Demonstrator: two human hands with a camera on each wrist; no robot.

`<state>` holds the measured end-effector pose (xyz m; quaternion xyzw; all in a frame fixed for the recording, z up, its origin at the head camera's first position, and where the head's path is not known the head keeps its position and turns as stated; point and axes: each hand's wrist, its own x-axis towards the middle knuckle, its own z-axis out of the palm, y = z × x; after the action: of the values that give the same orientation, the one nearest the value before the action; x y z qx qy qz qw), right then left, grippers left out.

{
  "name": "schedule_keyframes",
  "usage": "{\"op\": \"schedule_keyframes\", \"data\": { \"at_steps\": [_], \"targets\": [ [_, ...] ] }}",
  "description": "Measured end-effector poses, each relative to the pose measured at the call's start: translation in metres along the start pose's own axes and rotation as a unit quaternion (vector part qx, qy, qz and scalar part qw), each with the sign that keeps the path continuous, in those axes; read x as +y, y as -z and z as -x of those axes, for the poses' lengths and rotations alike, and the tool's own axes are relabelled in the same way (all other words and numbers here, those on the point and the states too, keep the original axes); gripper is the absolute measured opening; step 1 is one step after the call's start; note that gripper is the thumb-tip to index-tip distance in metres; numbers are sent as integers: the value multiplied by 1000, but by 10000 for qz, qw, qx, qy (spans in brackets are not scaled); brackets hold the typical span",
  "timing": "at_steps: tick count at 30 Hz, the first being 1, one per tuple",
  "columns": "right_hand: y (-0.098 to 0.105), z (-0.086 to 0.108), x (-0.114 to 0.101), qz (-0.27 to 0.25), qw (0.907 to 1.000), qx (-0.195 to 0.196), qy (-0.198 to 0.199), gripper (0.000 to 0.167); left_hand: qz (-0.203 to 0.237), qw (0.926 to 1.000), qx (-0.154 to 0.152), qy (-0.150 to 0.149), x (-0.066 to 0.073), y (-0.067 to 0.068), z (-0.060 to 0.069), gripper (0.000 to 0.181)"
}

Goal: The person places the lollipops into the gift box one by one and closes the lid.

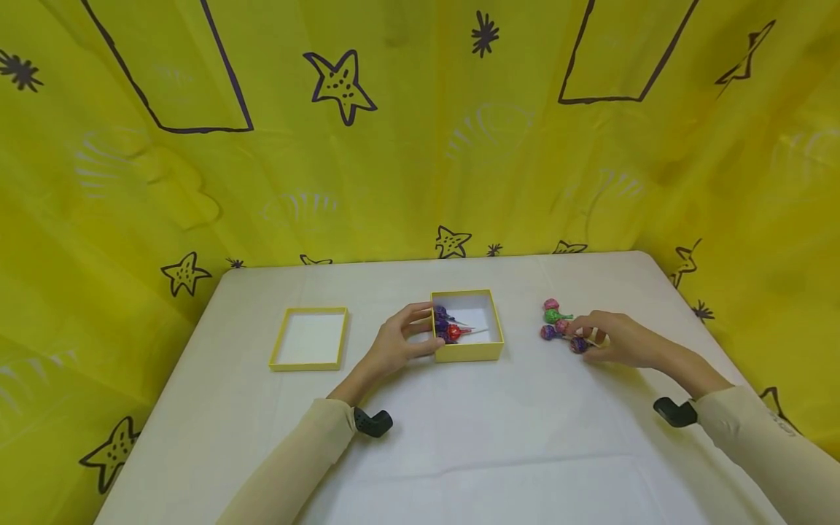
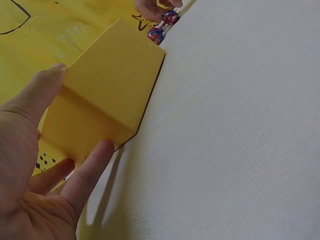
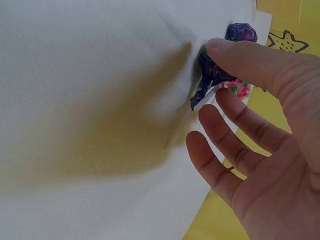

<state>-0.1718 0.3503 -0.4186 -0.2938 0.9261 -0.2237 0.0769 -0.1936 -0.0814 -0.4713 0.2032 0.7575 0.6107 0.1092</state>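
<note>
A yellow box [image 1: 469, 353] with a white inside stands at the table's middle. Several purple-wrapped lollipops [image 1: 442, 326] and a red one [image 1: 454, 332] lie along its left side, sticks pointing right. My left hand [image 1: 394, 343] rests against the box's left side; in the left wrist view its thumb touches the upper edge and nearly straight fingers touch lower down. To the right, my right hand [image 1: 617, 340] reaches over a small group of lollipops. Its thumb and fingers are spread around a purple lollipop [image 3: 212, 70], with a gap showing between them. Pink [image 1: 551, 304] and green [image 1: 553, 316] lollipops lie beside it.
A shallow yellow-rimmed box lid [image 1: 308, 337] lies at the left, white inside upward. The white-covered table [image 1: 420, 452] ends at the back against a yellow patterned curtain [image 1: 407, 168]. Dark wrist devices [image 1: 372, 423] sit by both cuffs.
</note>
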Motion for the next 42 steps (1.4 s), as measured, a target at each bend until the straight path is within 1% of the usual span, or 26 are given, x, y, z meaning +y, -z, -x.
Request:
{"op": "schedule_keyframes", "data": {
  "at_steps": [5,8,16,23,29,35,42],
  "targets": [
    [-3,-1,3,91,9999,28,-65,36,-43,10000,13,-2,0,1,0,74],
    [-5,-1,4,192,9998,80,-16,34,-64,10000,20,27,0,1,0,75],
    [-7,-2,3,215,9996,178,23,33,-45,10000,3,47,0,1,0,75],
    [-8,-2,1,212,9996,174,-82,33,-58,10000,-10,38,1,0,1,75],
    [-9,-3,0,255,9994,226,-74,33,-53,10000,6,43,2,1,1,75],
    [-8,-3,-1,222,9995,171,-124,32,-38,10000,28,55,3,0,1,74],
    [-6,-5,-1,191,9995,-43,-252,30,-53,9999,31,99,2,0,0,74]
  ]
}}
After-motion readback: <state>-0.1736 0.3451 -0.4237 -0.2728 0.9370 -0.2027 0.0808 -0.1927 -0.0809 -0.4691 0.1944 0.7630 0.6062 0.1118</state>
